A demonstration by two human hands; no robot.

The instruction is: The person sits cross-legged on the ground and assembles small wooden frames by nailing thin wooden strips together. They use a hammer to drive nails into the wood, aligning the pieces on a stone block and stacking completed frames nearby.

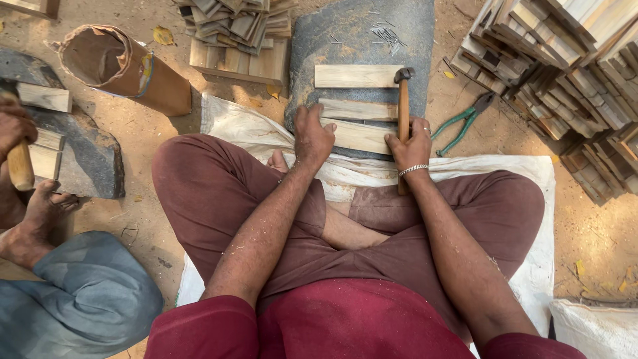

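I sit cross-legged in front of a flat grey stone slab [362, 40]. Three pale wooden slats lie across it: a far one [355, 76], a middle one [357, 110] and a near one [360, 137]. My left hand [312, 138] presses down on the left end of the near slat. My right hand [412, 145] grips the wooden handle of a hammer [403, 100], whose steel head rests at the far slat's right end. Small nails [389, 34] lie scattered on the slab beyond.
Green-handled pliers [465, 121] lie on the dirt right of the slab. Stacks of wood pieces stand at the far centre [236, 30] and right [565, 73]. A brown paper sack [123, 66] lies left. Another person's hand [16, 133] holds a tool handle at the left edge.
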